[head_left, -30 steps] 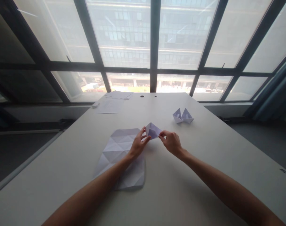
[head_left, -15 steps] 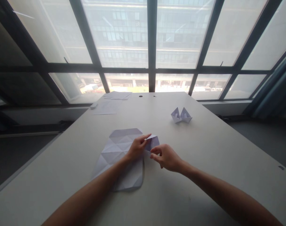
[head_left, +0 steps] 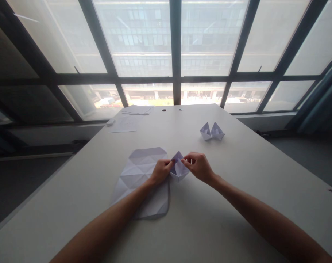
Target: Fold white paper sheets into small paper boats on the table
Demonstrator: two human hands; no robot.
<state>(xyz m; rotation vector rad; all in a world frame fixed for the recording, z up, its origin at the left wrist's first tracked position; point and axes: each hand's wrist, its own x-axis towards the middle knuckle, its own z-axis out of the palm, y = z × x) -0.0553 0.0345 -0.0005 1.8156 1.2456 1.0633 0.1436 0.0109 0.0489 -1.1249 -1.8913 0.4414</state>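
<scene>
A folded white paper boat (head_left: 178, 176) is held between my two hands over the middle of the table, its pocket and pointed peak facing me. My left hand (head_left: 162, 171) is closed on its left side, fingers partly hidden behind the paper. My right hand (head_left: 199, 166) pinches its upper right edge between thumb and fingers. Beneath my left forearm lies a creased white sheet of paper (head_left: 140, 177) with cut-looking corners and crossing fold lines. Two finished-looking peaks of folded paper (head_left: 212, 132) stand farther back on the right.
The white table (head_left: 237, 219) stretches toward large windows. Loose white sheets (head_left: 135, 109) and another sheet (head_left: 123, 124) lie at the back left, with a small white object (head_left: 110, 122) beside them. A round hole (head_left: 164, 110) is near the far edge.
My right hand has moved up and slightly right, from the paper's lower edge to its upper right. The folded piece has turned and opened, now showing a boat shape with a peak.
</scene>
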